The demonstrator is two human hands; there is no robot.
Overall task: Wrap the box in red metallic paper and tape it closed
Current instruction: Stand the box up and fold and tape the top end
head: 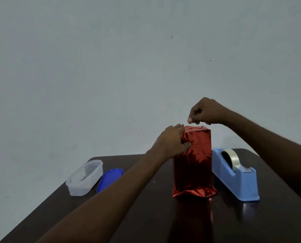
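Head view: box (193,162) stands upright on end, mid-table, already covered in red metallic paper (196,137), paper flaring out crumpled at the base. Left hand (172,142) grips the upper left corner of the wrap, thumb pressed into the front face, fingers curled over the top edge. Right hand (204,112) hovers just above the top, thumb & fingertips pinched together; prob a bit of clear tape between them, but too small to tell.

Risks, as I judge them:
- box is tall on a narrow foot, bottom paper bunched, so a sideways push w/ the tape could tip it, esp toward the tape dispenser (235,174) just beside it on the right
- foil is slick & springy; if left hand eases off before tape sticks, top fold likely pops open
- clear tape may curl onto itself or land crooked, hard to see vs shiny red
- thumb pressure already dents the front, more could crease or tear it

Surface & room: dark glossy table (163,216), reflects the red. Clear plastic tub (84,178) at left, its blue lid (110,179) flat beside it, both well apart from box. Plain pale wall (111,58) behind, dim light
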